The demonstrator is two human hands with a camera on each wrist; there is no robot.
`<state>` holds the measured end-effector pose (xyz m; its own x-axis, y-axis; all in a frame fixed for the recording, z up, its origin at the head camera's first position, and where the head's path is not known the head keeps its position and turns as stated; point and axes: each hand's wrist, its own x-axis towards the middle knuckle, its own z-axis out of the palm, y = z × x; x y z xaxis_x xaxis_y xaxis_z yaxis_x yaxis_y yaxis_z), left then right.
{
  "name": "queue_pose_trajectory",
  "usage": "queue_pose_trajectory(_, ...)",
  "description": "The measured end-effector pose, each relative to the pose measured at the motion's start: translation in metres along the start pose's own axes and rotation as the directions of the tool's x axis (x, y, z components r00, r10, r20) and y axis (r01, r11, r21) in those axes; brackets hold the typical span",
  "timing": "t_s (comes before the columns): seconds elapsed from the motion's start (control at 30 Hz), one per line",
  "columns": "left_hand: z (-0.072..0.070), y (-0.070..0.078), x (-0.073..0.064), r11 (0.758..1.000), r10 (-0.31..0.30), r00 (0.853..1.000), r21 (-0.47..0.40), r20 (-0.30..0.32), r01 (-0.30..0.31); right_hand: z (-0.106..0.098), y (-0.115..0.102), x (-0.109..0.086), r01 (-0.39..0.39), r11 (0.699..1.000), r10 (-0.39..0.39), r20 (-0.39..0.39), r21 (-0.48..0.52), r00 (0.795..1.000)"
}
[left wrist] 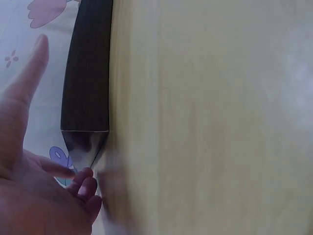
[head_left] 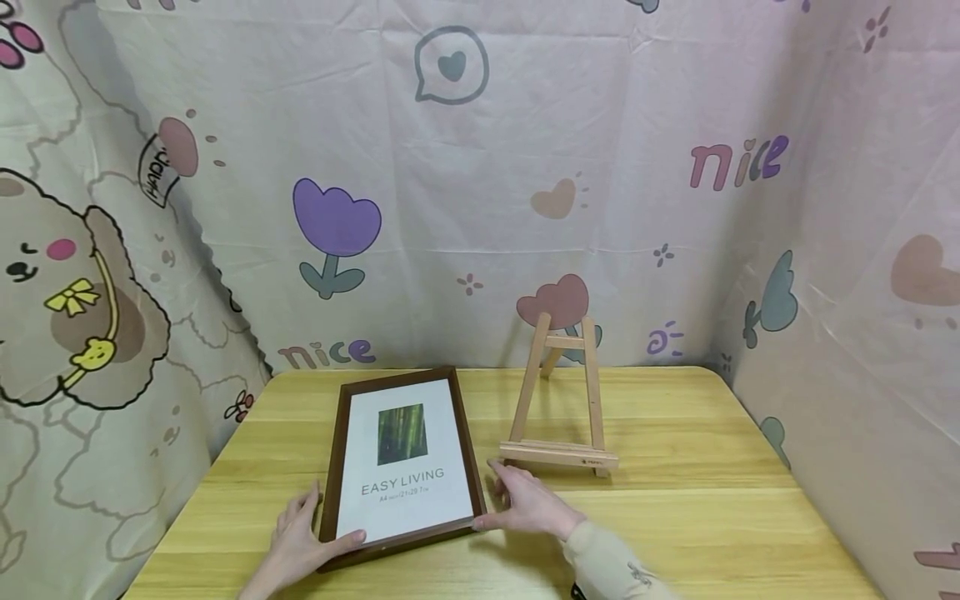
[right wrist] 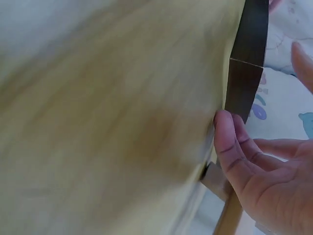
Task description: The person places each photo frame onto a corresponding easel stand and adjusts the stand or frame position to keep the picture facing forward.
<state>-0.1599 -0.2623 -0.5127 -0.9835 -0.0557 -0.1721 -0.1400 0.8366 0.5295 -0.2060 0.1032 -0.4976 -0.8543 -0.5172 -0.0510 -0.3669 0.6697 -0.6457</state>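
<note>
A picture frame [head_left: 331,467] with a dark brown border lies flat on the table, turned slightly, its white sheet reading "EASY LIVING" around a small green picture. My left hand [head_left: 300,537] is at its front left corner, thumb spread over the front edge and fingers along the left side. In the left wrist view the same hand [left wrist: 39,196] shows its fingertips close to the frame's side. At the front right corner is my right hand [head_left: 525,502], thumb at the corner and fingers loosely extended. The right wrist view shows this hand's fingertips [right wrist: 225,120] at the frame's side.
Behind my right hand a small wooden easel [head_left: 558,452] stands upright on the light wood table [head_left: 697,500]. Printed cloth [head_left: 465,167] hangs behind the table and along both sides.
</note>
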Motion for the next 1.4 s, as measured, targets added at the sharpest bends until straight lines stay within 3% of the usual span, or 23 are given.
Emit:
queue_pose_trajectory(0.2,0.001,0.0,-0.001,0.999,0.007,0.999,-0.033,0.038,-0.005,0.007,-0.003,0.01,-0.018,0.998,0.015,0.048,0.066,0.999)
queue_pose_trajectory(0.5,0.003,-0.004,-0.003,0.996,0.013,0.997,-0.088,0.074,-0.007,0.012,-0.011,0.021,-0.085,0.996,0.082,0.07,0.04,0.994)
queue_pose_trajectory(0.87,0.002,-0.009,-0.003,0.99,0.027,0.995,-0.142,0.097,-0.013,0.014,-0.007,0.031,-0.096,0.993,0.088,0.113,0.069,0.99)
queue_pose_trajectory(1.4,0.002,-0.009,-0.003,0.977,0.027,0.993,-0.211,0.112,-0.003,0.015,-0.007,0.031,-0.063,0.995,0.055,0.096,0.075,0.994)
